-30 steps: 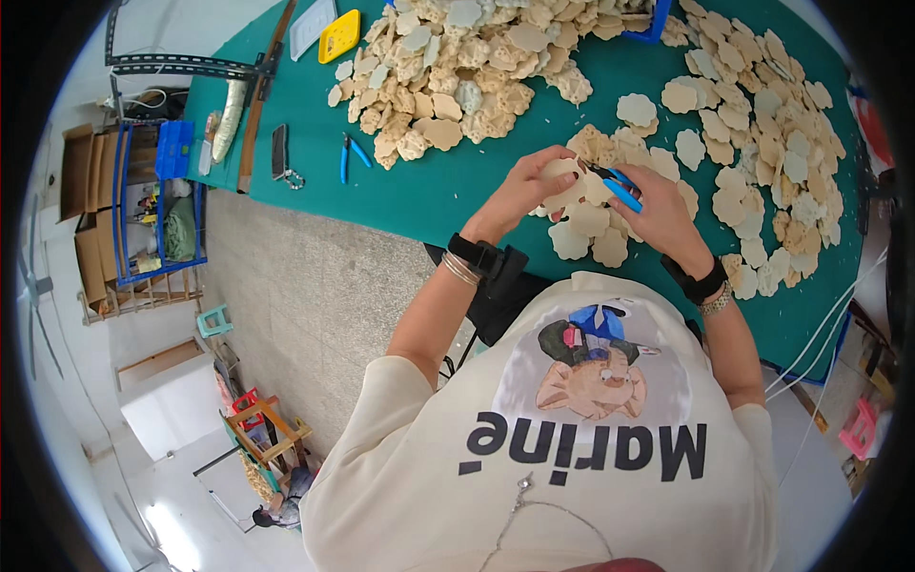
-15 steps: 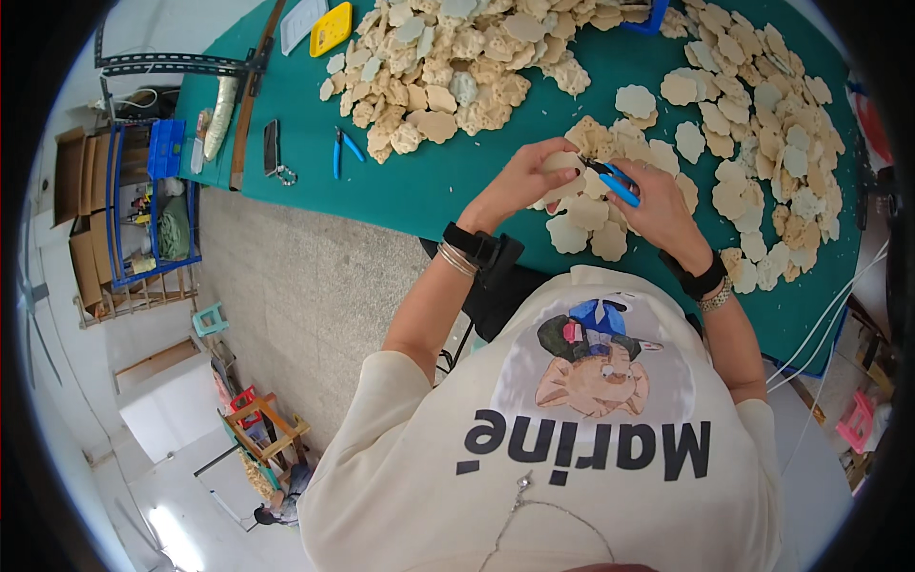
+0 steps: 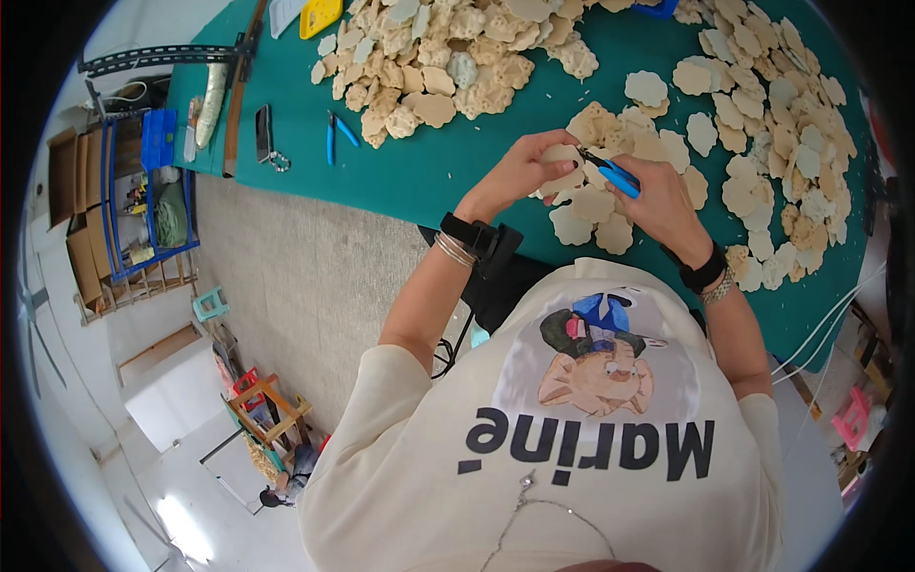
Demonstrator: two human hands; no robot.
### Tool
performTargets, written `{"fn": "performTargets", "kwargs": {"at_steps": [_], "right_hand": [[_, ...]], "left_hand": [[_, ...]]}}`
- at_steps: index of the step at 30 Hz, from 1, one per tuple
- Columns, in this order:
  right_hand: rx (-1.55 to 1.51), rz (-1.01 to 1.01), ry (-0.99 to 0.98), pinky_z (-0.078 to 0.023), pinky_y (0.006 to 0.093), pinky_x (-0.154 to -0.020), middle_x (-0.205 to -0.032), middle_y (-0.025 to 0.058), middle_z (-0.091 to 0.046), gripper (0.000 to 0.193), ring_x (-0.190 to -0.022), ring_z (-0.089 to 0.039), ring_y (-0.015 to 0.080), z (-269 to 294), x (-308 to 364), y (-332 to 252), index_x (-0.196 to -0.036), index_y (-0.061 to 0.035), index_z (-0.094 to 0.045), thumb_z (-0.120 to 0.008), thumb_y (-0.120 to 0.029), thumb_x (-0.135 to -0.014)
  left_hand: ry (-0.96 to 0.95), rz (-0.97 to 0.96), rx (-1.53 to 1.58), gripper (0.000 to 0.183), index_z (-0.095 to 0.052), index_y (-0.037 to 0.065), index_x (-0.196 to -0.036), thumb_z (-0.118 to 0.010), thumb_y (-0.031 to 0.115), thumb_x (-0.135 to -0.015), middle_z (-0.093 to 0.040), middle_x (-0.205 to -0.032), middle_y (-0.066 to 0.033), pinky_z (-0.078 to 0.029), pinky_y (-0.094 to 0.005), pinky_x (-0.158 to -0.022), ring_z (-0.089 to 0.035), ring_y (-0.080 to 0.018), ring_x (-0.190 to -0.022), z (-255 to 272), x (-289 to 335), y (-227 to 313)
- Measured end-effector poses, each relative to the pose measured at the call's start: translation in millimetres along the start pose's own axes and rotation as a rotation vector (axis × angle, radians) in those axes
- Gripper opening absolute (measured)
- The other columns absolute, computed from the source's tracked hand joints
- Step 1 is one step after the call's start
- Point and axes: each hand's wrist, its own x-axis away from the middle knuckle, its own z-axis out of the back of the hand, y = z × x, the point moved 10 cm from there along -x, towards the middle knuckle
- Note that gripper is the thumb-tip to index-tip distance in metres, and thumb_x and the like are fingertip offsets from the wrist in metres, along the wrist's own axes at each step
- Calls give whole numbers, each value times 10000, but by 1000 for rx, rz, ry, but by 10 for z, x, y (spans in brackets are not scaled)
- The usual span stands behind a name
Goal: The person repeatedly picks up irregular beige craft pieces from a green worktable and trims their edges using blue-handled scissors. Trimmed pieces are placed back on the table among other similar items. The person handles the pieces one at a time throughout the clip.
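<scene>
Right of centre, we see the right hand, fingers curled round blue-handled nippers, their tips near a pale scalloped piece pinched by the left hand; beyond, at upper centre, we note a heap on the green table.

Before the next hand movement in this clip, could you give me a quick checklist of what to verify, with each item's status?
1. Left hand has hold of the beige piece: ok, pinched between thumb and fingers.
2. Right hand grips the blue-handled cutters: ok, wrapped around the handles.
3. Cutter tips point toward the piece: ok, they are right by its edge.
4. Tips actually touching the piece: cannot tell, too small.
5. Second blue-handled tool away from both hands: ok, lying on the green table to the left.
6. Space around the hands free of loose pieces: not ok, several lie close by.
</scene>
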Motion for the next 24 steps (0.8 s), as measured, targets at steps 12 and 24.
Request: {"fn": "performTargets", "kwargs": {"at_steps": [12,24], "right_hand": [[-198,-151,132,-492,351,-640,-802,183,-668,317,-670,-628,307,52,-63,508,-1087,-31,-680,-731,-227,-843],[-177,-171,211,-496,329,-613,-752,155,-657,342,-616,-615,238,134,104,569,-1122,-13,-652,-730,-218,-860]], "left_hand": [[28,-293,-502,198,-689,59,-1064,-667,182,-911,-677,-1039,-57,-504,-320,-851,-616,-201,-903,29,-276,76],[796,-158,-1659,363,-624,65,-1155,-707,207,-831,-613,-1050,-125,-454,-461,-869,-550,-299,-1074,903,-760,225]]}}
